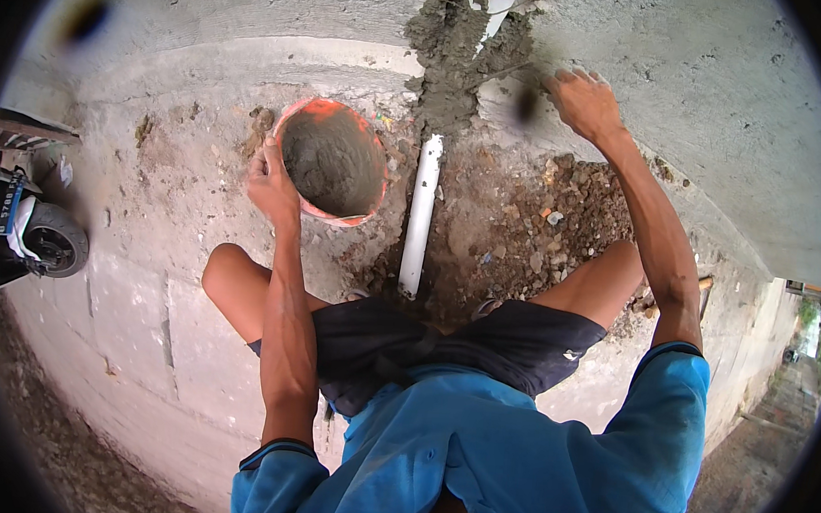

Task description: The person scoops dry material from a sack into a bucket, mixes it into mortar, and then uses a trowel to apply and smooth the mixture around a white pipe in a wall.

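Note:
My left hand (pixel 273 186) grips the left rim of an orange bucket (pixel 357 222), its fingers curled round the edge. Wet grey mortar (pixel 334 160) lies inside the bucket. At the wall, my right hand (pixel 586 103) is closed on what looks like a trowel (pixel 510 71), seen as a thin edge against the mortar; its handle is hidden in my fingers. Fresh, rough mortar (pixel 450 68) fills a vertical channel in the wall, around a white pipe (pixel 497 20) with a grey fitting at the top. Below it, a white pipe (pixel 420 215) lies in a dirt trench between my legs.
Loose rubble and soil (pixel 561 209) are heaped right of the trench. The grey wall (pixel 697 104) spans the far side. A parked motorbike (pixel 45 237) stands at the far left on the concrete paving (pixel 119 325). Two dark blurred spots cover parts of the view.

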Demonstrator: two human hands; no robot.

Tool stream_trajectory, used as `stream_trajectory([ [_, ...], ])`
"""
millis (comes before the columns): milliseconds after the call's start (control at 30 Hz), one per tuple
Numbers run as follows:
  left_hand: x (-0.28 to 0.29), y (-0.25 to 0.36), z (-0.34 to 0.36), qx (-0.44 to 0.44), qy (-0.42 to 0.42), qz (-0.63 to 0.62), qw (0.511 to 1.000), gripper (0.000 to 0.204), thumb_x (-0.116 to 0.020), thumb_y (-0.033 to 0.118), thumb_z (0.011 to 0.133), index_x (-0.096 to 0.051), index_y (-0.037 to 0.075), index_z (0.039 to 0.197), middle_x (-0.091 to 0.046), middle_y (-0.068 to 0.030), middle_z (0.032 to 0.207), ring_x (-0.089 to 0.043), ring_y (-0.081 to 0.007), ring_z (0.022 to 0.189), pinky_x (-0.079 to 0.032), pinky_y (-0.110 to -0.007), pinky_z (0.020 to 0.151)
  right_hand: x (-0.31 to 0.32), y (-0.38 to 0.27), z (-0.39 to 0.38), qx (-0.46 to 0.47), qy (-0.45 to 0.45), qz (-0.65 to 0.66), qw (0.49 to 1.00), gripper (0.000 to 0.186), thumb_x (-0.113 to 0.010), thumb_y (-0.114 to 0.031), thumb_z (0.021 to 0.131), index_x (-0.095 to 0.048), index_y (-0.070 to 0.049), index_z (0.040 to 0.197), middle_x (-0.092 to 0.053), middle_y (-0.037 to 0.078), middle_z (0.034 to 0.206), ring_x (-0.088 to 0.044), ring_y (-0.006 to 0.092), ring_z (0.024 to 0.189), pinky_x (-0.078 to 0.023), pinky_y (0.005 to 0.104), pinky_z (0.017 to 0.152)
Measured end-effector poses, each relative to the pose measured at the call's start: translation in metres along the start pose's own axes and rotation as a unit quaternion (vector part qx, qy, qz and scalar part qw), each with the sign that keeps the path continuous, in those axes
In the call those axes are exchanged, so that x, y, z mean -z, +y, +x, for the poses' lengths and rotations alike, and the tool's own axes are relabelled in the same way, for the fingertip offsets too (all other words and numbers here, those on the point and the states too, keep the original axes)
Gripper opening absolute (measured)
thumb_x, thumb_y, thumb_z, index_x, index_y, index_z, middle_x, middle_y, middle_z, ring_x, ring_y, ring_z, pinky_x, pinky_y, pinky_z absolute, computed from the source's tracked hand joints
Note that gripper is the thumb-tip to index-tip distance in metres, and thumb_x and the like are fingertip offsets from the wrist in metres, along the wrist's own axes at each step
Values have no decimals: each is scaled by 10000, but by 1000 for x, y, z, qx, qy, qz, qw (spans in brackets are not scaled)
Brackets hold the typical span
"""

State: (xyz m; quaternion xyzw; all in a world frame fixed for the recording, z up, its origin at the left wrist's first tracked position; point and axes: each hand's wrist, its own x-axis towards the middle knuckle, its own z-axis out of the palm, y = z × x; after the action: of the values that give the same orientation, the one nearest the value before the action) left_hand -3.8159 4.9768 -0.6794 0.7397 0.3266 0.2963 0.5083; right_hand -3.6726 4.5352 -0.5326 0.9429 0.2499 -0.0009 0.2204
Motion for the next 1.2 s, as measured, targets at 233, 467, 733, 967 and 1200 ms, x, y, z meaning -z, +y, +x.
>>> stream_trajectory([
  [233,11,-4,3,38,-22,0,999,547,-634,470,997,-750,-62,1055,-742,-137,873,-636,-190,784,-502,-365,760,65,38,-19,-76,28,108,991,349,-621,-328,986,-674,-168,1292,-714,61,1110,-699,308,1028,-568,469,848],
  [467,12,-13,9,-32,-21,71,997,540,-673,432,984,-723,-70,1177,-753,-189,1044,-694,-213,977,-518,-335,906,79,-3,-76,-134,48,269,952,367,-638,-333,985,-690,-107,1270,-708,97,1243,-707,318,1034,-567,473,919],
  [733,23,4,-7,84,-89,-90,988,510,-738,365,956,-706,-64,1231,-748,-172,1128,-675,-195,1048,-498,-319,967,71,-183,-3,16,-91,278,956,301,-609,-196,962,-682,3,1176,-706,225,1157,-720,377,1011,-589,486,851],
  [967,32,-14,-11,74,-123,-130,981,470,-761,384,937,-743,-3,1203,-759,-138,1127,-675,-176,1044,-493,-309,976,12,-294,48,260,-103,156,947,315,-641,-201,875,-720,75,1005,-725,258,894,-727,423,847,-598,505,725],
  [1200,35,-5,-8,62,-126,-95,985,449,-746,379,949,-751,-7,1179,-773,-135,1070,-686,-163,1014,-509,-305,936,-8,-308,50,191,-286,458,820,436,-646,-363,950,-732,58,1027,-721,250,873,-733,361,845,-560,476,721],
])
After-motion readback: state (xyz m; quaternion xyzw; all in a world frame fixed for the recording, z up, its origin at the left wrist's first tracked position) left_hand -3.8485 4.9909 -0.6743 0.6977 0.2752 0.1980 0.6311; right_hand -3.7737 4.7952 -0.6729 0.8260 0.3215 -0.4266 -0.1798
